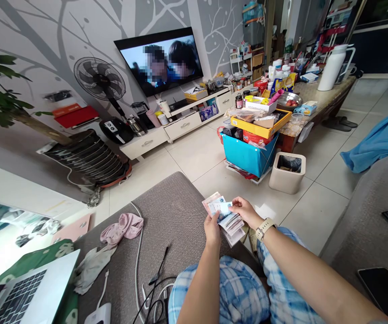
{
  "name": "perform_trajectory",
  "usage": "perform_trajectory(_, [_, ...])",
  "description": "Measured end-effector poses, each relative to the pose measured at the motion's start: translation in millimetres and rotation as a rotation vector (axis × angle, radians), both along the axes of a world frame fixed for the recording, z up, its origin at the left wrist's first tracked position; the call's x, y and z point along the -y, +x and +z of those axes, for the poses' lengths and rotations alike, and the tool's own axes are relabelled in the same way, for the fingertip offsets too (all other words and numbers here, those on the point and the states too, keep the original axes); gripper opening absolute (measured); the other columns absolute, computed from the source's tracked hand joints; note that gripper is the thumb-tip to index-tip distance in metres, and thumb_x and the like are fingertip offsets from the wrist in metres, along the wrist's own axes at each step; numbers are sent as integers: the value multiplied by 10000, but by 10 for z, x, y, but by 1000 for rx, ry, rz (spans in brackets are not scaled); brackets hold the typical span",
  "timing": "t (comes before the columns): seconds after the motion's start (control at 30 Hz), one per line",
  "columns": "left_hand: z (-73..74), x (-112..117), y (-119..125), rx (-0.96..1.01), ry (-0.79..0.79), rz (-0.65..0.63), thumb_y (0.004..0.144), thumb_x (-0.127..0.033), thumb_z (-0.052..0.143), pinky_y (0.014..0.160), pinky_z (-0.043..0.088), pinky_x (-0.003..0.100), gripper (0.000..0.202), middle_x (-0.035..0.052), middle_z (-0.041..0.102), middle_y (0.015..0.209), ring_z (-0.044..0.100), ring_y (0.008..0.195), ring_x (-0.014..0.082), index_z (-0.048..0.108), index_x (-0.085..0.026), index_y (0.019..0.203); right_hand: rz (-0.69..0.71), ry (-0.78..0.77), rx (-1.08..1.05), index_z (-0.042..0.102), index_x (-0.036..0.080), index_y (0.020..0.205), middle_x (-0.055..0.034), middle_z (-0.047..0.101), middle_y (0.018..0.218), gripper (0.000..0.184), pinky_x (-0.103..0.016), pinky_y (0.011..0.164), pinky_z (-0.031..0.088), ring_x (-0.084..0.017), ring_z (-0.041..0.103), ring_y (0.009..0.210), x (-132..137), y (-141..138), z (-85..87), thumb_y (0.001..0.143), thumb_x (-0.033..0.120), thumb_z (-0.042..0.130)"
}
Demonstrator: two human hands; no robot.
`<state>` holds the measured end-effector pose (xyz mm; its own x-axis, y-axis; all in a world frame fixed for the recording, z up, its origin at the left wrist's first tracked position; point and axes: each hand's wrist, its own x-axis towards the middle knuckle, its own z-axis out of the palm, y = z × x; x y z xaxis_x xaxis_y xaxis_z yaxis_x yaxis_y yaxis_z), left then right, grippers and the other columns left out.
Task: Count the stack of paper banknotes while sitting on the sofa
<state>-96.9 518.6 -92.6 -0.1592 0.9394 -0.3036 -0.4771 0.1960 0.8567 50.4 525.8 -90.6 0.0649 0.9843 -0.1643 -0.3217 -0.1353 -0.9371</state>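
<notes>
A stack of banknotes point(226, 217) is fanned out above my knees, over the edge of a grey sofa seat point(167, 211). My left hand point(212, 229) grips the stack from below, thumb on top. My right hand point(244, 210), with a pale wristwatch point(264, 227) on its wrist, pinches the top note at the right side. Both forearms reach out over my blue checked trousers point(241, 288).
A laptop point(21, 294) lies at the lower left, with pink cloth point(123, 227) and cables point(156, 288) on the seat. On the tiled floor stand a beige bin point(286, 173) and a blue crate point(248, 155). A cluttered table point(315, 96), a TV point(162, 60), a fan point(100, 80) and a phone point(385, 292) are around.
</notes>
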Motion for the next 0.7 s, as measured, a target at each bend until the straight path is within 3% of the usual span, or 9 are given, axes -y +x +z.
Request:
perform_trajectory(0.37, [-28,-2,-1,-15,9,-16,586,-311,847,697,497,303,346,25,697,726,646,676,170,712,-145,858,62,6,81,580,199,643,31,498,617,345,-297,624,332,-154,450,621,47,12,105,660,495,759])
perform_trajectory(0.7, [-50,-19,-17,-20,13,-5,717,-441,761,796,524,343,379,97,758,917,701,826,234,741,-128,929,73,21,96,588,200,657,37,488,612,341,-295,616,311,-149,433,608,52,12,88,702,504,734])
